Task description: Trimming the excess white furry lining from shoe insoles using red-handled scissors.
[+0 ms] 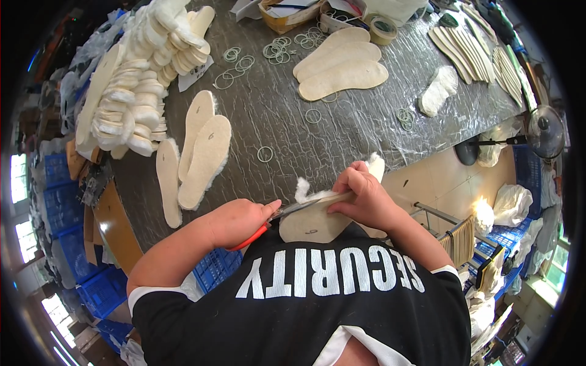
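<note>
My left hand [243, 221] is closed round red-handled scissors [249, 236]. Their blades lie along the upper edge of a cream, fleece-backed insole [312, 227] held just above my lap at the table's near edge. My right hand [366, 194] pinches the insole's right part between thumb and fingers. A curl of white fleece trimming [302, 190] sticks up from the edge beside the blades. White fleece [375, 165] also shows just beyond my right fingers. Part of the insole is hidden by my right hand and the blades.
Three loose insoles [206, 161] lie to the left, near a tall pile of bundled fleece insoles [137, 104]. Farther back are more insoles [342, 79], rubber bands [278, 50] and a tape roll [383, 29]. Insole stacks [461, 53] and a fan [545, 131] stand right.
</note>
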`<state>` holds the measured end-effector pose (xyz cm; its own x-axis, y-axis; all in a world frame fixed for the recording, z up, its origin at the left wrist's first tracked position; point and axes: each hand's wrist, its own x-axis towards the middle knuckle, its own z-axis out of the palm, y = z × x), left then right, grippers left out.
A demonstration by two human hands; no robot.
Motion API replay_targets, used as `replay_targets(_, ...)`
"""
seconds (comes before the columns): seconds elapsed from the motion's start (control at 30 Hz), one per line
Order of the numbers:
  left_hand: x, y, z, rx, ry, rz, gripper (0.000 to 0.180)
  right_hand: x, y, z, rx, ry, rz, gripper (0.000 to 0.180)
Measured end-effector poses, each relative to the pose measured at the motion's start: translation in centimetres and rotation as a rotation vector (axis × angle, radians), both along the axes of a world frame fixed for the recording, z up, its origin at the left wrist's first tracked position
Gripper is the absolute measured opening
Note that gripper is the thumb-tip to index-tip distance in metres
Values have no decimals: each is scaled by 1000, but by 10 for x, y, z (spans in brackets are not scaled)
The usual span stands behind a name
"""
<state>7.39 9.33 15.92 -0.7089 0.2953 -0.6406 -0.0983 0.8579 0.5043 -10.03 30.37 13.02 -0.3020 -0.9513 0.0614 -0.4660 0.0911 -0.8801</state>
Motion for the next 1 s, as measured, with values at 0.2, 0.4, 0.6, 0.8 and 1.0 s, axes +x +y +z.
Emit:
replay_targets(0.2, -1, 0, 1, 12, 1, 1, 52, -1, 0, -2, -36, -22, 0, 39)
replay_targets(0.4, 4, 2, -9, 64, 201, 52, 55, -1, -1, 0, 38, -15, 35, 43)
replay_targets(0.6, -8, 4, 6, -34, -55, -20, 55, 0, 0, -3, 28, -22, 24, 43)
replay_targets(0.8, 1, 5, -5, 72, 223, 40, 54, 3, -3, -1, -70, 5, 11, 39)
replay_targets(1.0, 0, 1, -5, 106, 21, 94, 51, 3, 1, -1, 57, -23, -13, 43)
